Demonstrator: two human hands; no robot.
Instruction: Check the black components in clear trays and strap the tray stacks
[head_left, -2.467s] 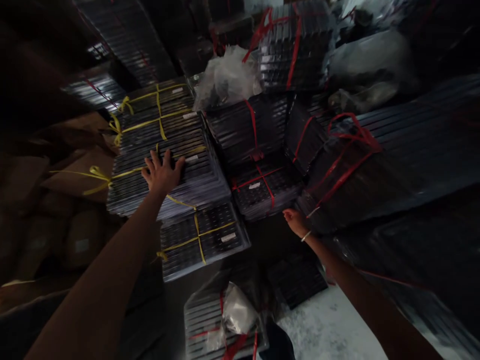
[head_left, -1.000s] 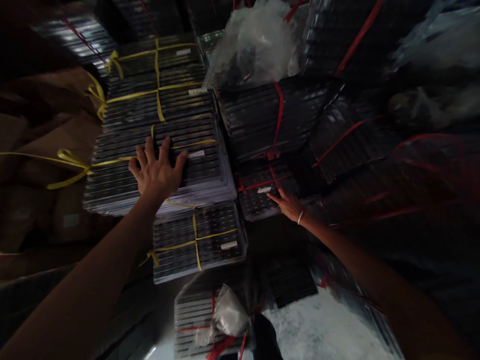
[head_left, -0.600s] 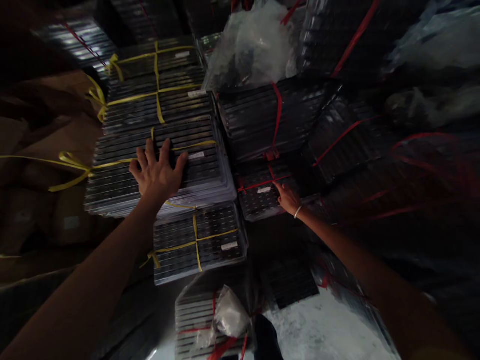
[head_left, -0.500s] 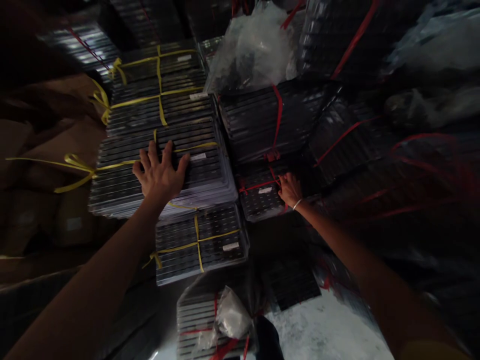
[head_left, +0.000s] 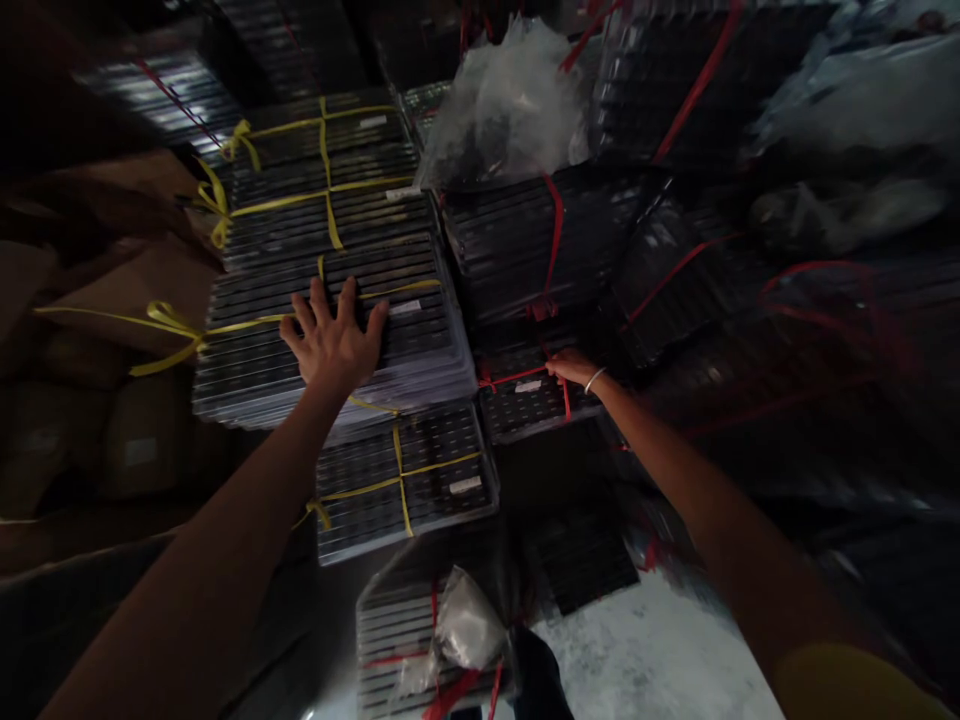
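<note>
I am looking down into a dim storage space crowded with bundles of dark, ribbed plastic trays tied with ribbon. My left hand (head_left: 334, 340) lies flat, fingers spread wide, on top of a tall yellow-tied tray bundle (head_left: 255, 360), just left of a small white label (head_left: 406, 308). A yellow ribbon (head_left: 169, 330) crosses that bundle and trails off its left edge in a loose bow. My right hand (head_left: 574, 368), a thin bangle at the wrist, reaches to a lower red-tied tray bundle (head_left: 525, 405) set just right of the tall one. Its fingers are curled at the spot where the red ribbon (head_left: 517, 375) crosses the top; whether they actually grip the ribbon, I cannot tell in this light. Below my left hand sits a smaller yellow-tied bundle (head_left: 405, 480). Beyond the tall bundle lies another with yellow ribbon (head_left: 322, 170), and beside that a crumpled clear plastic bag (head_left: 510, 100). More red-tied bundles fill the right side. Near the bottom, a pale patch of floor (head_left: 652, 660) shows beside a bundle with a small bag (head_left: 465, 625) on it.
</note>
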